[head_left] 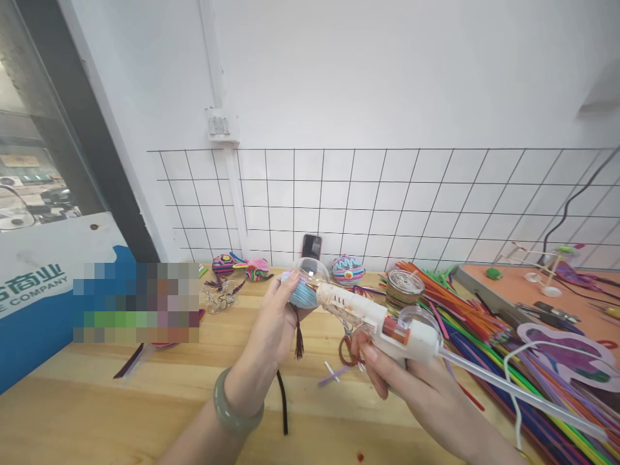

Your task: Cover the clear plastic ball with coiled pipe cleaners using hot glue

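My left hand is closed around a small light-blue fuzzy craft piece with a dark tassel hanging below it. A clear plastic dome shows just above and behind the piece. My right hand grips a white hot glue gun by its handle, with a long clear glue stick running out of its back. The nozzle points left and meets the blue piece; whether it touches is hard to tell. Red-handled scissors lie behind my right hand.
Bundles of coloured pipe cleaners cover the right of the wooden table. Yarn-wrapped ornaments and a phone stand by the wire grid. A spool sits behind the glue gun. A black strip lies in front.
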Demonstrator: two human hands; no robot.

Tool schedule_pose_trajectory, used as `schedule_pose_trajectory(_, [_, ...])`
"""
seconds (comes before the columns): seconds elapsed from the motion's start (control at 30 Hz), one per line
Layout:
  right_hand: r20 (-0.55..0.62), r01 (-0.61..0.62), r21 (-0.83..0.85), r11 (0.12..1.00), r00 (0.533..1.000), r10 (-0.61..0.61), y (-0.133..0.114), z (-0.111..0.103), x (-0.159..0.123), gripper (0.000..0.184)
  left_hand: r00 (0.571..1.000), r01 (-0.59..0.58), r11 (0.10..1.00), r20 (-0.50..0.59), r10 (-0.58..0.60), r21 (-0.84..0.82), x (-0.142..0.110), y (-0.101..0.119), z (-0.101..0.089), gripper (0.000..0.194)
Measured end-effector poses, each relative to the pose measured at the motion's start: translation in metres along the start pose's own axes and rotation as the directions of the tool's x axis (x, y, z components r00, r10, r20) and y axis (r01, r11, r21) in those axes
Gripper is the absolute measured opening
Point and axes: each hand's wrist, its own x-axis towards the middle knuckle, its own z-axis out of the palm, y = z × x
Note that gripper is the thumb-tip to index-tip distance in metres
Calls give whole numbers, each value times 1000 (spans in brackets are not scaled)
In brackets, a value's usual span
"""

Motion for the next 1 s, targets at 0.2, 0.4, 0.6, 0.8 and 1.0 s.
schedule_pose_trajectory(0.2, [4,-2,-15,1000,1000,2,-1,-2,0,43,1000,-4,1000,6,4,6,0,0,2,16])
schedule_pose_trajectory(0.4, [6,8,-22,1000,1000,-8,-3,-2,0,42,1000,-6,1000,-13,6,7,-1,0,2,16])
schedule_pose_trajectory(0.6, [-7,-5,4,1000,1000,5,-1,-2,0,43,1000,-3,1000,-7,3,13,1,-1,2,17])
schedule_pose_trajectory(0.8, [16,-3,24,1000,1000,2,-1,-3,0,42,1000,-4,1000,8,4,26,0,-2,-1,18])
schedule_pose_trajectory(1.0, [20,-14,-8,1000,1000,14,-3,-3,-1,41,1000,1,999,19,-2,37,-1,2,1,20])
